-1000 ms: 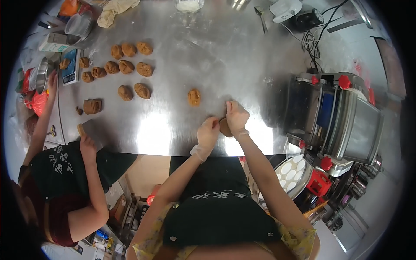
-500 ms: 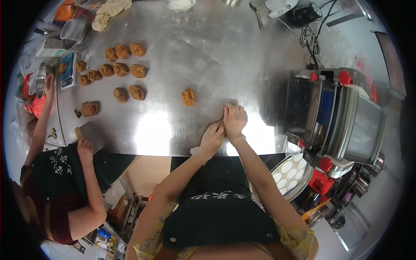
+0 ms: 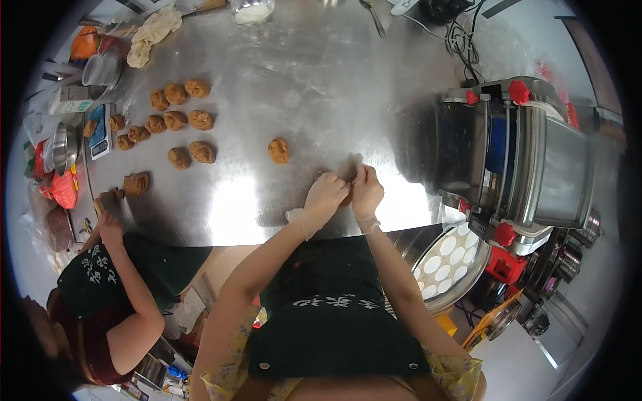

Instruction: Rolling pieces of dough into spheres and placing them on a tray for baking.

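Both of my hands, in thin clear gloves, are together over the near edge of the steel table. Fingers curled, my left hand (image 3: 325,197) pinches one side of a small brown dough piece (image 3: 347,199). My right hand (image 3: 366,192) grips its other side, thumb and fingertips pressed together. Most of that piece is hidden by my fingers. A single brown dough lump (image 3: 278,150) lies ahead and to the left. Farther left, several more dough lumps (image 3: 175,120) sit in loose rows.
At left, a co-worker's hand (image 3: 111,230) holds a scraper (image 3: 101,203) near a larger dough block (image 3: 137,184). Beyond are a scale (image 3: 100,131) and steel bowl (image 3: 65,148). A machine with red knobs (image 3: 558,164) stands right, above a round tray of white discs (image 3: 422,259).
My hands have shifted their grip on the dough, the right fingers now pinched. The co-worker's far arm has drawn back from the steel bowl, and the scraper has moved left.
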A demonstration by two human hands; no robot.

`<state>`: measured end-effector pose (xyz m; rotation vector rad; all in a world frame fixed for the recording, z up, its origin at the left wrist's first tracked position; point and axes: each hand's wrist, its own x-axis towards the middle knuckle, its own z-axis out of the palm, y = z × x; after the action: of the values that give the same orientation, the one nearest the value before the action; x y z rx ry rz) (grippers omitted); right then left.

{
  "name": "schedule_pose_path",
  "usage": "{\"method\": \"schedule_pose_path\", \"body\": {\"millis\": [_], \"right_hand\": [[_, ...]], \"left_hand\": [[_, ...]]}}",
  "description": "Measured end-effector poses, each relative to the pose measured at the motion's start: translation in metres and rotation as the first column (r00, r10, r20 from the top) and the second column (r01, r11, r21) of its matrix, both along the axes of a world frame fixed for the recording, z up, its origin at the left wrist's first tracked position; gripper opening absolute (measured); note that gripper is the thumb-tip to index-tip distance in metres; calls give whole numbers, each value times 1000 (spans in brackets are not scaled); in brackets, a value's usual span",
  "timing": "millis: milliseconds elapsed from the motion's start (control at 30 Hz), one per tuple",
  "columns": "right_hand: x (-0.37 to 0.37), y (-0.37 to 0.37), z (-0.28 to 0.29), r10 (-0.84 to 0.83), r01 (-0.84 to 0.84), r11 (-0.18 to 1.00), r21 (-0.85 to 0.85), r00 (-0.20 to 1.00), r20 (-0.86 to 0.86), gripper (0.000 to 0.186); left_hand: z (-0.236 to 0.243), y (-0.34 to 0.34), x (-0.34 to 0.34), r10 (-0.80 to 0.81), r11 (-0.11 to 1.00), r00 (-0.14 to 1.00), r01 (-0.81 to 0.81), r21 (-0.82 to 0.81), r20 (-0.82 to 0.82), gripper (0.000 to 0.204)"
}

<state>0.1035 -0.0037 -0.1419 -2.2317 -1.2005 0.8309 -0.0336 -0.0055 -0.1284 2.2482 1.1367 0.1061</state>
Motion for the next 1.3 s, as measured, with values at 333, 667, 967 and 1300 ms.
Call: {"method": "schedule_pose_path", "body": {"millis": [333, 667, 967, 1300], "right_hand": [[-2, 9, -14, 221, -442, 862, 249, 769, 599, 20], [10, -9, 6, -73, 48, 992, -113, 973, -220, 22], [-23, 48, -20, 443, -680, 711, 179, 631, 637, 30], [-30, 24, 9, 416, -602, 757, 255, 745, 522, 39]], "left_hand": [[3, -26, 1, 125, 896, 992, -120, 427, 16, 39], [-12, -54, 39, 648, 726, 702, -686, 38, 294, 41], [-10, -55, 23, 640, 675, 603, -738, 28, 476, 44], [-19, -39, 17, 663, 701, 671, -712, 37, 331, 25]]}}
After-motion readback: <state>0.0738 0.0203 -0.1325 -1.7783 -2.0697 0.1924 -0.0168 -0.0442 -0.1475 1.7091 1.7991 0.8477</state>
